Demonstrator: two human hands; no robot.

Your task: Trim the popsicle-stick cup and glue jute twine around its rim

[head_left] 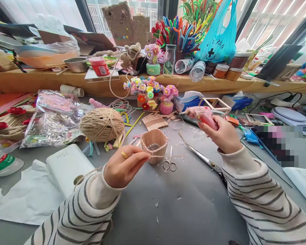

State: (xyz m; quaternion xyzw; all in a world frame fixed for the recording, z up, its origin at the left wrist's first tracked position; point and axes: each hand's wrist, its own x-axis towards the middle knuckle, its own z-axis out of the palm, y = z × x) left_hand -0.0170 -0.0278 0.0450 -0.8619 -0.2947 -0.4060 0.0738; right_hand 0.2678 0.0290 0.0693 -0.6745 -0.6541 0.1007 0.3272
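My left hand (pixel 129 165) pinches a thin strand of twine (pixel 165 156) between thumb and fingertips. Its end sticks out to the right, and more of it trails back past my left wrist. Just behind those fingers stands a small cup (pixel 154 144) walled with wooden sticks, upright on the table. A pink glue gun (pixel 202 115) is held in my right hand (pixel 223 134), its nozzle pointing left, raised above the table. Small scissors (pixel 170 163) lie beside the cup. A large ball of twine (pixel 102 125) rests behind my left hand.
Long scissors (pixel 204 158) lie below my right hand. Wooden craft sticks (pixel 154 121) and crocheted flowers (pixel 145 89) are behind the cup. A white box (pixel 68 163) lies at left, a phone (pixel 272 146) at right. Jars and pipe cleaners (pixel 178 34) crowd the ledge (pixel 97 85).
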